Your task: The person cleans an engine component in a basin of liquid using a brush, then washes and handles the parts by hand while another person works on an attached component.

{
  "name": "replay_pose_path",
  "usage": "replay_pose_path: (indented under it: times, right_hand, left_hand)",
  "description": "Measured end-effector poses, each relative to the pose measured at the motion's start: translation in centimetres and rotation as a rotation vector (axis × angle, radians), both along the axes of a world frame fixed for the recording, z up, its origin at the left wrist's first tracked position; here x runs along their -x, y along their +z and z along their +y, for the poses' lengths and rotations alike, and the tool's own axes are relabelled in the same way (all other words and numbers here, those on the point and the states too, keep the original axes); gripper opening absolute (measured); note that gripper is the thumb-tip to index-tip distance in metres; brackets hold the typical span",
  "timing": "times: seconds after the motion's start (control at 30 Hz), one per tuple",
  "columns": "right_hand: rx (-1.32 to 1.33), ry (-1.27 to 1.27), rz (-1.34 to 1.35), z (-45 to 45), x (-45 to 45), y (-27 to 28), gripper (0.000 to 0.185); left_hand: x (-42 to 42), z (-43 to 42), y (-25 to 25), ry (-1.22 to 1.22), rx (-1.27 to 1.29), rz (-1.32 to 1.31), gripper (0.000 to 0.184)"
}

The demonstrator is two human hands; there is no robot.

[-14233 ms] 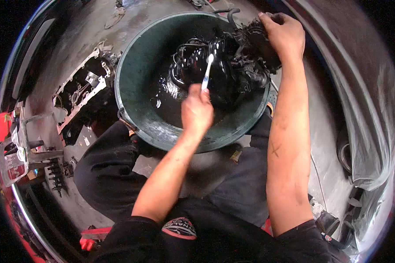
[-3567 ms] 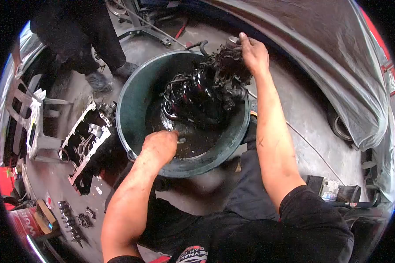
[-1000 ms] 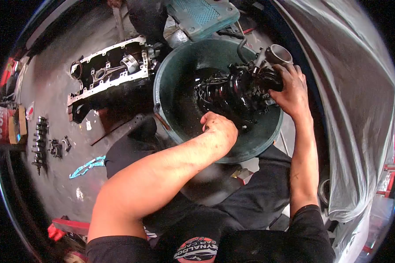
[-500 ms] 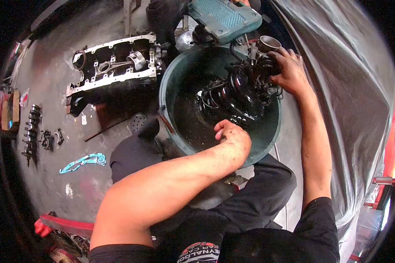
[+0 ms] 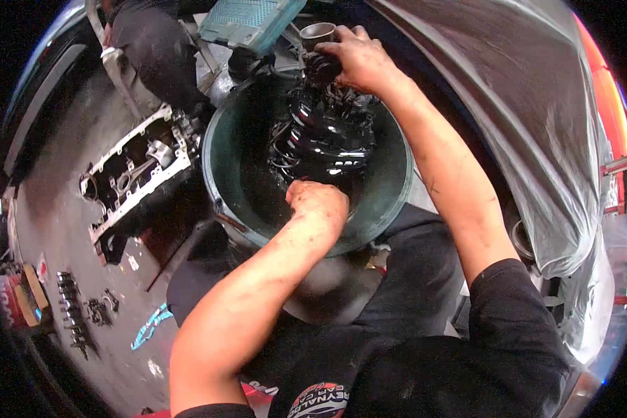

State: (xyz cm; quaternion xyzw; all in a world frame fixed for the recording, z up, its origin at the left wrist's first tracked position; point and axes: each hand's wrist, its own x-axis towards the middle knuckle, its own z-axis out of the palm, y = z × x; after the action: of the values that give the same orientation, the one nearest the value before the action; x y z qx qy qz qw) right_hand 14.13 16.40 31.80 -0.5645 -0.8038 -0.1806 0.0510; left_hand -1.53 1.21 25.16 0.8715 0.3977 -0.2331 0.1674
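Observation:
A wet, glossy black engine part (image 5: 327,143) with hoses and a round metal opening stands in a large green tub (image 5: 212,164). My right hand (image 5: 362,61) grips its upper end beside the metal opening, at the tub's far rim. Lower down, my left hand (image 5: 318,200) is closed at the near side of the part, inside the tub. Its fingers are partly hidden, and I cannot make out what they hold.
An open engine block (image 5: 136,181) lies left of the tub. A co-worker's dark-clothed leg (image 5: 150,56) and a teal case (image 5: 247,22) are beyond it. A crankshaft (image 5: 71,310), small metal parts (image 5: 97,312) and a blue cloth (image 5: 151,326) lie on the floor. Plastic sheeting (image 5: 536,139) hangs at right.
The toothbrush seen earlier in my left hand no longer shows. My right hand has shifted its grip, and the part now stands more upright. A teal case has appeared beyond the tub.

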Motion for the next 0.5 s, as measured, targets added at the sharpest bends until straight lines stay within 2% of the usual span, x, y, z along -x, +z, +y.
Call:
replay_pose_path:
  times: [0.17,0.27,0.37,0.47,0.5]
  right_hand:
    - [0.018,0.058,0.08,0.2,-0.7,-0.1,0.074]
    - [0.041,-0.012,0.202,-0.2,-0.2,0.1,0.066]
    - [-0.103,0.02,0.345,0.8,-0.5,-1.1,0.06]
    - [-0.129,0.002,0.43,1.4,-1.3,-1.7,0.063]
    - [-0.235,0.0,0.456,1.6,-1.1,-2.0,0.064]
  left_hand:
    - [-0.1,-0.1,-1.0,0.015,-0.108,-0.069,0.028]
    - [0.0,-0.3,-1.8,-0.004,-0.147,-0.113,0.029]
    - [0.1,-0.1,-1.3,-0.019,-0.143,-0.11,0.028]
    - [0.5,-0.2,-1.7,-0.015,-0.199,-0.179,0.027]
    - [0.4,0.0,-1.7,-0.014,-0.177,-0.145,0.026]
